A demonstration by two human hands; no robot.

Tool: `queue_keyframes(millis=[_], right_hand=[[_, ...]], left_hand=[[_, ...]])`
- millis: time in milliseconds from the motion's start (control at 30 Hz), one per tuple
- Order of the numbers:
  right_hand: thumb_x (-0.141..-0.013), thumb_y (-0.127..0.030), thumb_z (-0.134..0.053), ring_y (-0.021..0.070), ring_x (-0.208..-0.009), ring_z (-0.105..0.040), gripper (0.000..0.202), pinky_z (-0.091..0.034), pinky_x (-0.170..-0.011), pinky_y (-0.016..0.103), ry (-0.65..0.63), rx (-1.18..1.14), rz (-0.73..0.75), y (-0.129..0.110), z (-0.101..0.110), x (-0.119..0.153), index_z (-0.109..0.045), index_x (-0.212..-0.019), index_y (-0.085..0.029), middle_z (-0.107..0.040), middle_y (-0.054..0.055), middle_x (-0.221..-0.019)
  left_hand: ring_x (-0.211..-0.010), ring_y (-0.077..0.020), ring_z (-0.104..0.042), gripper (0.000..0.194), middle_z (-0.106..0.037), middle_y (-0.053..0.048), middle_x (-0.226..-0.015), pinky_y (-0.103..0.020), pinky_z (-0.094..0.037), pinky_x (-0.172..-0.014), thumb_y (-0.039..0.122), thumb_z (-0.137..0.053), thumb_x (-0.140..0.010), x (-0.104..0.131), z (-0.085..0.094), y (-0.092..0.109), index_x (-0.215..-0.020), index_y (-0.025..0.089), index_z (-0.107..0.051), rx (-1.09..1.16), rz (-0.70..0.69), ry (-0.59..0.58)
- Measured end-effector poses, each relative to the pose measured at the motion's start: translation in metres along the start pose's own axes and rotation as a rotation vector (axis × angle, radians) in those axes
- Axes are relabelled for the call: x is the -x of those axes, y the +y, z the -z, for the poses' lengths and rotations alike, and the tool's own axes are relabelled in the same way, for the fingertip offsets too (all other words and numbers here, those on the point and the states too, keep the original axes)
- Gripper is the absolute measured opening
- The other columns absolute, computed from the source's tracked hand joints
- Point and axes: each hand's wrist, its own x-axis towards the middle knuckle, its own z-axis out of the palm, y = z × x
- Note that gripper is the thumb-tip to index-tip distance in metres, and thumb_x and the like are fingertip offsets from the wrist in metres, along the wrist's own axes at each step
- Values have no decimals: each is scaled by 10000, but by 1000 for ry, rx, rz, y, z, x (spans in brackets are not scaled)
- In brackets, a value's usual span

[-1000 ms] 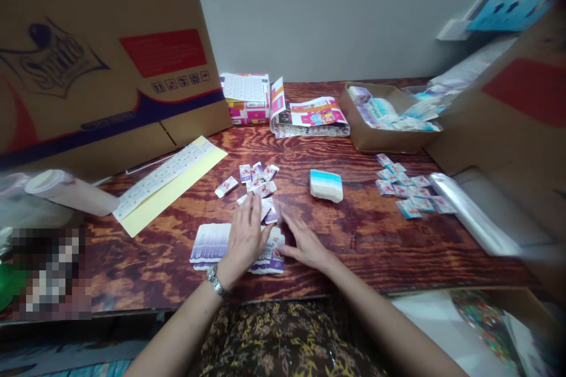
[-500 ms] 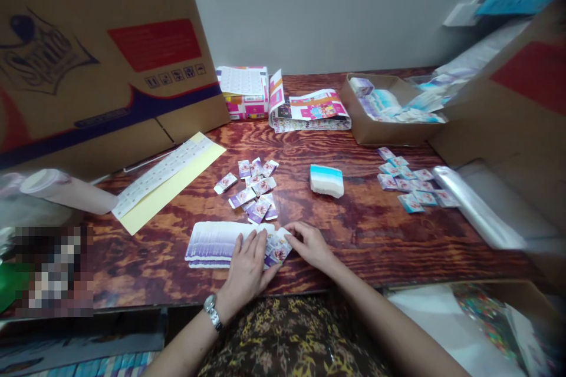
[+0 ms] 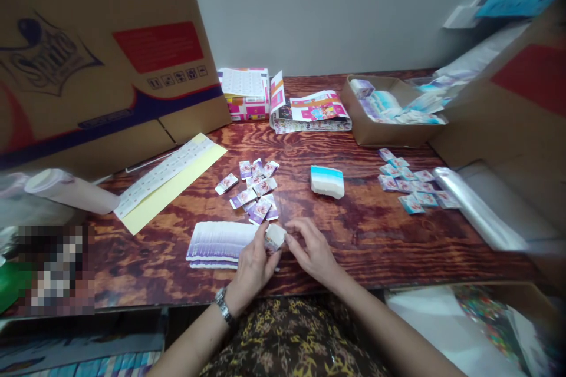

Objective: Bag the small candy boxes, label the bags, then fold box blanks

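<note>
My left hand (image 3: 256, 256) is closed around a small white printed carton (image 3: 275, 237), raised at the right end of a fanned row. My right hand (image 3: 312, 250) has its thumb and fingertips pinched at the carton's right edge. The fanned row of flat white-and-purple cartons (image 3: 221, 242) lies beside and partly behind my left hand. Just beyond it is a loose pile of small purple-and-white floral boxes (image 3: 260, 188). A block of stacked blue-and-white pieces (image 3: 327, 181) sits ahead of my right hand.
Small blue and purple boxes (image 3: 409, 182) lie at right, near a clear plastic roll (image 3: 477, 209). An open cardboard box (image 3: 393, 134) holds packets. Sticker sheets (image 3: 172, 179) and a large carton (image 3: 110, 106) stand left; pink printed packs (image 3: 309, 115) are at the back.
My left hand has gone from lying flat over the row to gripping a carton, which is now lifted and tilted. My right fingertips stay at its right side.
</note>
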Motion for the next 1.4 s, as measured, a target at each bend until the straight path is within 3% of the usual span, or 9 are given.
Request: queue_keyframes(millis=[167,333,500,733,900,1033,1200,1300,1400], right_hand=[[-879,-238,-480,232,-1135,-482,189,-417,-950,383,-36,13,120,-6,-5,9,-595,-1028,-215,-487,105,-1241],[-892,-298,-471,180,-928,-588,180,-500,-786,301,-88,-294,-140,-8,-5,6,-574,-1020,-224,-590,60,-1032],[-871,-353,-498,141,-737,-606,211,-509,-646,249,-78,-576,-348,-6,-8,-6,-560,-996,-195,-632,14,-834],[-853,-221,-500,187,-826,-596,154,-478,-767,317,-11,-100,-139,-21,-5,-9,-641,-914,-213,-648,41,-873],[-876,-173,-429,212,-951,-569,301,-466,-850,363,-61,-22,19,-27,-9,0,-595,-1121,-225,-625,83,-1006],[-905,-220,-408,211,-1062,-552,444,-448,-914,389,-134,-122,-41,-10,-7,-5,-384,-1347,-257,-591,73,-1175],[-835,-341,-553,238,-1150,-489,610,-407,-956,397,-220,13,-26,29,-13,-19,-316,-1384,-219,-507,99,-1285],[-756,-362,-640,281,-1173,-447,715,-352,-989,450,-347,223,65,44,-28,-16,-333,-1376,-184,-492,130,-1296],[-765,-356,-634,289,-1181,-428,688,-311,-1008,482,-361,332,102,49,-38,-8,-346,-1366,-184,-506,138,-1277]], left_hand=[[-801,-173,-638,456,-609,-92,-988,-279,-516,-690,212,-494,-822,-6,2,2,-1247,164,-335,52,-65,38],[-842,-183,-625,331,-598,-76,-942,-299,-514,-715,210,-475,-837,-7,7,5,-1156,170,-398,-2,-145,-55],[-951,-197,-605,459,-565,-140,-1108,-321,-511,-786,204,-468,-846,-5,9,7,-1271,135,-310,-63,-176,-37],[-1105,-249,-531,706,-506,-192,-1234,-383,-485,-877,203,-454,-841,-5,2,9,-1416,105,-57,-110,-78,-17],[-1126,-244,-508,694,-510,-191,-1215,-389,-472,-897,147,-389,-842,-8,1,10,-1424,96,-14,-115,-70,-6],[-1096,-272,-522,732,-476,-203,-1272,-398,-488,-854,223,-443,-849,-32,17,6,-1429,113,-10,-194,-60,36],[-1323,-367,-240,811,-213,-242,-1448,-526,-325,-1012,362,-528,-830,-56,38,3,-1421,67,-58,-336,-102,232],[-1277,-287,-362,639,-393,-187,-1373,-481,-340,-1022,279,-442,-880,-35,26,-1,-1416,111,-137,-305,-206,71],[-1198,-270,-463,566,-518,-172,-1268,-494,-365,-996,248,-384,-900,-3,6,-10,-1404,104,-170,-318,-212,-79]])
